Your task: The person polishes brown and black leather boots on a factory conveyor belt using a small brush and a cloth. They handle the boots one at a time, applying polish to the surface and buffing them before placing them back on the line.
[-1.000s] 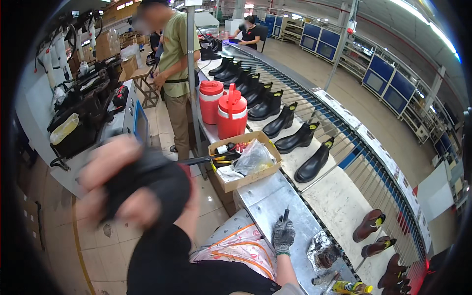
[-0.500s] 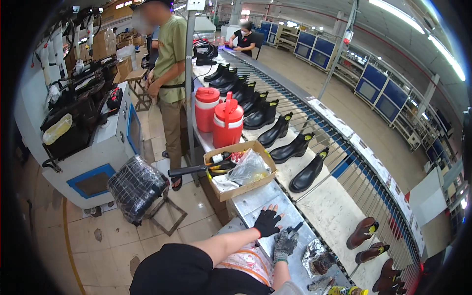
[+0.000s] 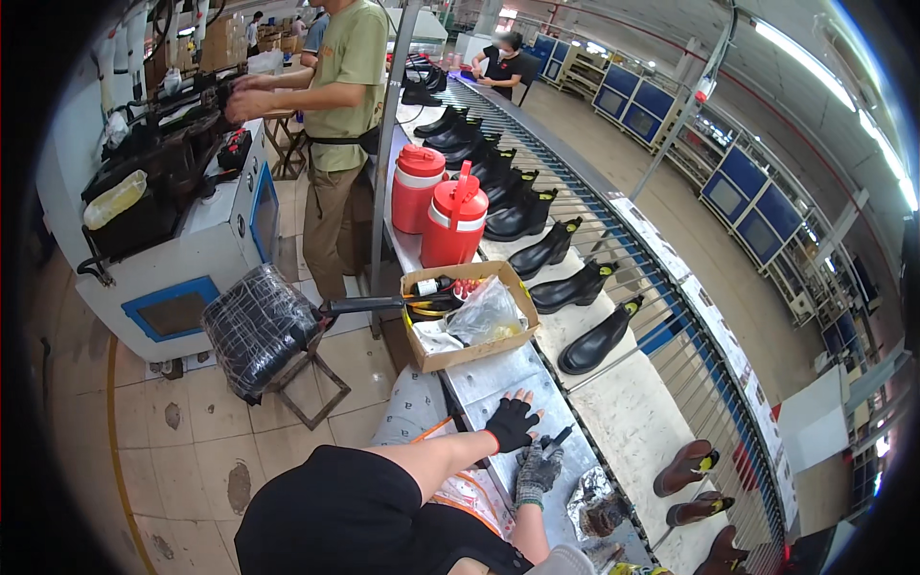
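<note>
My left hand point(image 3: 513, 423), in a black fingerless glove, lies flat on the grey metal tabletop point(image 3: 479, 377) with its fingers spread. Just nearer and to the right of it, my right hand point(image 3: 539, 471) wears a grey knitted glove. Its fingers are closed round a slim dark tool point(image 3: 560, 436), whose black end sticks out past them; the kind of tool cannot be made out. Beside the right hand sits crumpled foil point(image 3: 582, 494) with a dark brown lump point(image 3: 604, 518) on it.
Beyond my hands stands a cardboard box point(image 3: 470, 356) of supplies, with red-and-white jugs point(image 3: 453, 225) behind. Black boots point(image 3: 601, 337) and brown boots point(image 3: 684, 467) line the roller conveyor point(image 3: 685, 331). A wrapped stool point(image 3: 264, 331) stands left; a co-worker point(image 3: 340, 105) is at a machine.
My view has shifted slightly. Both my hands keep nearly the same place on the metal tabletop. The co-worker in green has raised both hands from the waist to the machine.
</note>
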`<state>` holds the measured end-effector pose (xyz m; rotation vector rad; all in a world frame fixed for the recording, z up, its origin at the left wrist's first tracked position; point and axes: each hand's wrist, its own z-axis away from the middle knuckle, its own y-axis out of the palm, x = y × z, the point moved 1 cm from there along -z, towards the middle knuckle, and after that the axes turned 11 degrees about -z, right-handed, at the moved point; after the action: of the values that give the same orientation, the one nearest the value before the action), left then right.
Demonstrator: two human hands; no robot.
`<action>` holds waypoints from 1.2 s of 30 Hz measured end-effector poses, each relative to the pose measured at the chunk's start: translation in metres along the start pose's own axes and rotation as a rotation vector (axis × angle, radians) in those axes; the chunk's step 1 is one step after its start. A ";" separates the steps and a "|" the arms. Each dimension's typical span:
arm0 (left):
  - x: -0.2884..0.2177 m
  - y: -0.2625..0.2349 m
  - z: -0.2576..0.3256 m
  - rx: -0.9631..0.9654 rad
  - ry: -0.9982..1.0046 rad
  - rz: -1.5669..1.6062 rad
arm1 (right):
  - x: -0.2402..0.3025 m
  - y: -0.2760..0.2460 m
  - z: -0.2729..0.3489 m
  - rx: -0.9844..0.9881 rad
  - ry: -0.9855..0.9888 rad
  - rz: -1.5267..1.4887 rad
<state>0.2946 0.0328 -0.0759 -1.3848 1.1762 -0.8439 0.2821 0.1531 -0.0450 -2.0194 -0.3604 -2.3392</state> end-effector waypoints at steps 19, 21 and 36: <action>-0.017 0.015 -0.018 -0.090 0.185 0.157 | -0.017 -0.018 -0.010 -0.070 -0.214 0.378; -0.027 0.019 -0.024 -0.083 0.174 0.207 | -0.031 -0.032 -0.014 -0.141 -0.181 0.262; -0.028 0.014 -0.026 -0.110 0.189 0.137 | -0.028 -0.033 -0.013 -0.091 -0.346 0.449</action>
<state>0.2605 0.0534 -0.0817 -1.3165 1.4655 -0.8365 0.2679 0.1787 -0.0793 -2.2552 0.1852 -1.7768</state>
